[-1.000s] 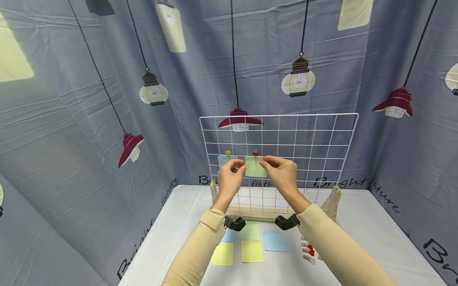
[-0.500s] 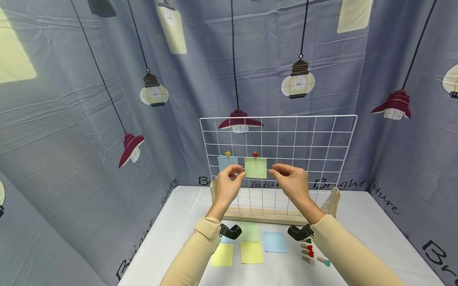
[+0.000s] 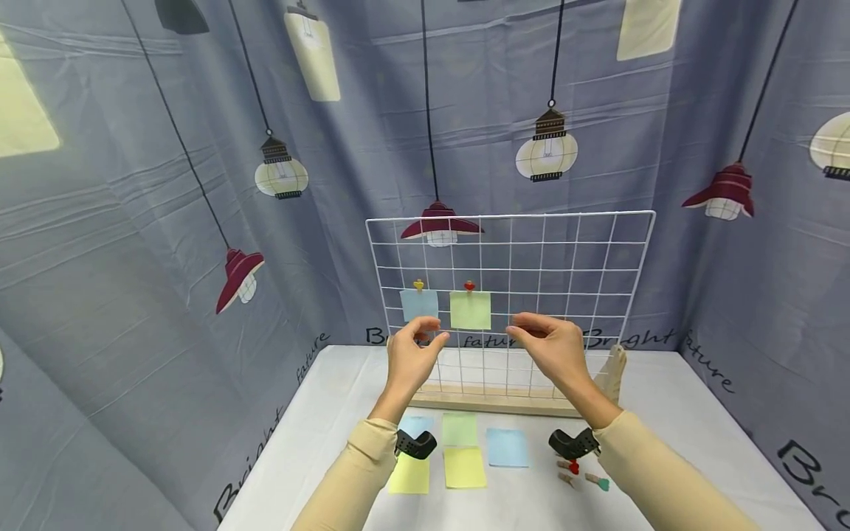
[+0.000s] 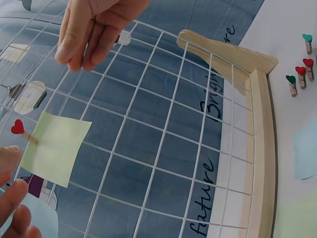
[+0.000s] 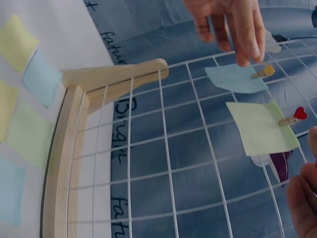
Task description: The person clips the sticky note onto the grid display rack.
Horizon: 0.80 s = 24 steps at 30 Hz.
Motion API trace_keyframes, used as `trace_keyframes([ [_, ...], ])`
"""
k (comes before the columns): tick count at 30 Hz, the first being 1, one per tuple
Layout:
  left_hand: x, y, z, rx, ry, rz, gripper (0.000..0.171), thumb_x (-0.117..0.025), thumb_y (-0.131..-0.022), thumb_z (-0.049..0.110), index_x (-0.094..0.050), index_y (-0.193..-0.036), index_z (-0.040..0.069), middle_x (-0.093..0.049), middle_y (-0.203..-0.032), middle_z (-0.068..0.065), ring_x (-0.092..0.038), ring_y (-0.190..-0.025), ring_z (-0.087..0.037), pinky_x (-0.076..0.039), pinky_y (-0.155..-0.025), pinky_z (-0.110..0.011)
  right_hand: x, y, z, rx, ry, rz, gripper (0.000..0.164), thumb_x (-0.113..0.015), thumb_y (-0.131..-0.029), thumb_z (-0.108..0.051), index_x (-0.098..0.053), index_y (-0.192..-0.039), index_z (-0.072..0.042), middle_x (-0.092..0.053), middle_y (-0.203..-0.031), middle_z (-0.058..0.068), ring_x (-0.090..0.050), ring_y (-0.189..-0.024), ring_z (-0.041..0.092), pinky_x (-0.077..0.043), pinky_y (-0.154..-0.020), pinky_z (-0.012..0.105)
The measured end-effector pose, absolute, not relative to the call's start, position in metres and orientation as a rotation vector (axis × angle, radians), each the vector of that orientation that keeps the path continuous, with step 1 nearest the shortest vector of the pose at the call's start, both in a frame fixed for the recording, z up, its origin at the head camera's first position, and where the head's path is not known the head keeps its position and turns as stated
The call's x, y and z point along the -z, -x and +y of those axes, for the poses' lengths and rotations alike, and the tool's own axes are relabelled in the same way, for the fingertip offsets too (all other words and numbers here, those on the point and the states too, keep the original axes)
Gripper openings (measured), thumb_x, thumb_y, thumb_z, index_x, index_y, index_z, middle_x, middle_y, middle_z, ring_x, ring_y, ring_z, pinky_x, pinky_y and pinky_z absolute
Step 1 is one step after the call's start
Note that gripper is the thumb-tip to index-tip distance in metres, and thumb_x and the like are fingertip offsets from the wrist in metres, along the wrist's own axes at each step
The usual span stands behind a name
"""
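A green sticky note (image 3: 470,310) hangs on the white wire grid (image 3: 544,270), held at its top by a clothespin with a red heart (image 3: 469,286). Left of it a blue sticky note (image 3: 419,304) hangs from a clothespin with a yellow heart (image 3: 418,285). My left hand (image 3: 410,358) is just below the blue note, thumb and fingers apart and nothing between them. To the right of the green note, my right hand (image 3: 553,348) floats in front of the grid with relaxed, bent fingers and holds nothing. In the right wrist view both notes show flat against the wires.
Sticky notes lie on the white table below the grid: yellow (image 3: 465,467), green (image 3: 460,430) and blue (image 3: 508,448). Several heart clothespins, one of them teal (image 3: 598,481), lie at the right, partly behind my right wrist. A wooden base (image 3: 494,402) supports the grid.
Both hands have come away from the green note and moved apart, the right one further right, the left one down and left. The note stays hanging on the grid.
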<state>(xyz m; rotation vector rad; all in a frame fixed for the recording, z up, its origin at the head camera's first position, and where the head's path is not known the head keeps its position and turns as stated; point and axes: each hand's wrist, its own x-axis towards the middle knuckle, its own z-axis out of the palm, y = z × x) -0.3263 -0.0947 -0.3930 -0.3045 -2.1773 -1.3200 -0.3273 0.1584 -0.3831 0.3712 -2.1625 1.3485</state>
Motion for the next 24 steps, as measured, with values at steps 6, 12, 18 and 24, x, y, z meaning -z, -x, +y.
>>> trace_keyframes([
  [6,0.397,0.323,-0.099,1.356,0.321,-2.157,0.029,-0.081,-0.089,0.022,-0.075,-0.114,0.009,-0.077,-0.108,-0.005,-0.066,-0.094,-0.029,-0.052,-0.082,-0.032,0.388,0.323,0.169,-1.310,-0.354,-2.215,0.030,-0.081,-0.091,-0.029,-0.079,-0.115,-0.011,-0.080,-0.103,0.010,-0.066,-0.082,-0.009,-0.053,-0.072,0.011],
  [12,0.404,0.318,-0.104,1.394,0.305,-2.152,0.025,-0.083,-0.087,0.021,-0.076,-0.111,0.015,-0.077,-0.106,-0.004,-0.065,-0.096,-0.035,-0.020,-0.122,-0.062,0.395,0.318,0.175,-1.288,-0.349,-2.240,0.032,-0.081,-0.091,-0.029,-0.078,-0.116,-0.009,-0.079,-0.104,0.011,-0.066,-0.082,-0.009,-0.053,-0.071,0.011],
  [18,0.408,0.315,-0.107,1.406,0.293,-2.179,0.027,-0.083,-0.088,0.024,-0.076,-0.112,0.018,-0.076,-0.111,-0.003,-0.065,-0.100,-0.034,-0.051,-0.079,-0.031,0.402,0.314,0.184,-1.305,-0.328,-2.254,0.034,-0.081,-0.091,-0.026,-0.077,-0.118,-0.007,-0.079,-0.106,0.013,-0.062,-0.082,-0.014,-0.053,-0.071,0.011],
  [24,0.417,0.311,-0.112,1.427,0.243,-2.197,0.028,-0.084,-0.087,0.024,-0.075,-0.113,0.017,-0.076,-0.112,-0.001,-0.066,-0.100,-0.033,-0.051,-0.079,-0.029,0.411,0.307,0.192,-1.286,-0.298,-2.320,0.037,-0.079,-0.092,-0.029,-0.075,-0.122,-0.008,-0.078,-0.109,0.012,-0.060,-0.084,-0.016,-0.053,-0.073,0.011],
])
